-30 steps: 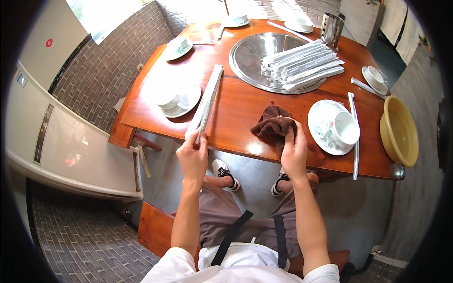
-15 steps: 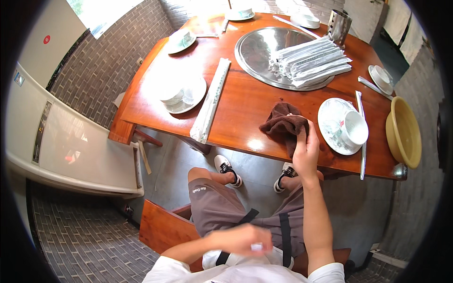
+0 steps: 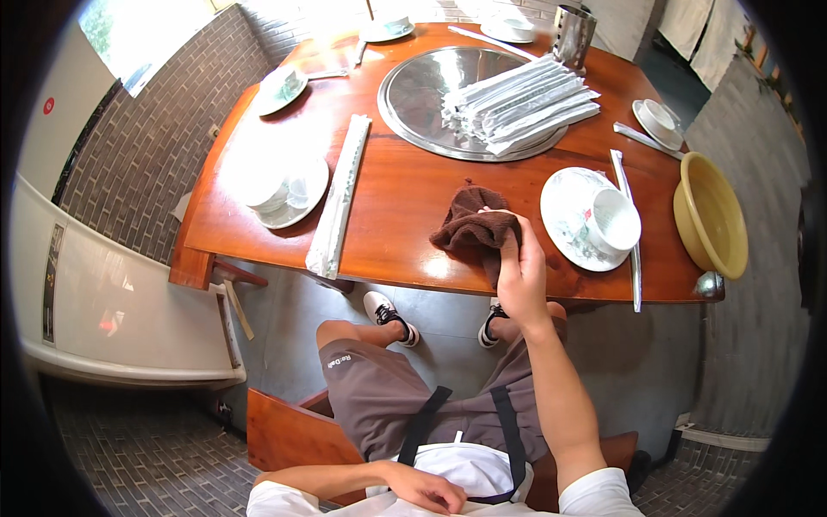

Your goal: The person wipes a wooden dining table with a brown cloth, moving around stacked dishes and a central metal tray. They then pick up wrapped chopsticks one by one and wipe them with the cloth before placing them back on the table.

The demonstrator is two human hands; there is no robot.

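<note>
A crumpled brown cloth (image 3: 476,226) is gripped in my right hand (image 3: 522,274) and rests on the near part of the wooden table (image 3: 405,198). My left hand (image 3: 428,487) lies against my waist with its fingers curled in, and nothing shows in them. Just right of the cloth is a white plate (image 3: 564,211) with a tilted white bowl (image 3: 614,220) on it. Beside that plate runs a paper-wrapped chopstick packet (image 3: 626,233). To the left of the cloth lie long wrapped chopsticks (image 3: 340,198).
A round steel plate (image 3: 409,103) set in the table bears a pile of wrapped chopsticks (image 3: 521,103). Behind it stands a steel cylinder holder (image 3: 573,39). A yellow basin (image 3: 711,215) sits at the right edge. More plates with bowls (image 3: 289,194) ring the table. A wooden chair (image 3: 293,431) is under me.
My left hand has come down to my waist and gone still. The whole view has shifted, so the table appears further left. My right hand keeps its hold on the cloth.
</note>
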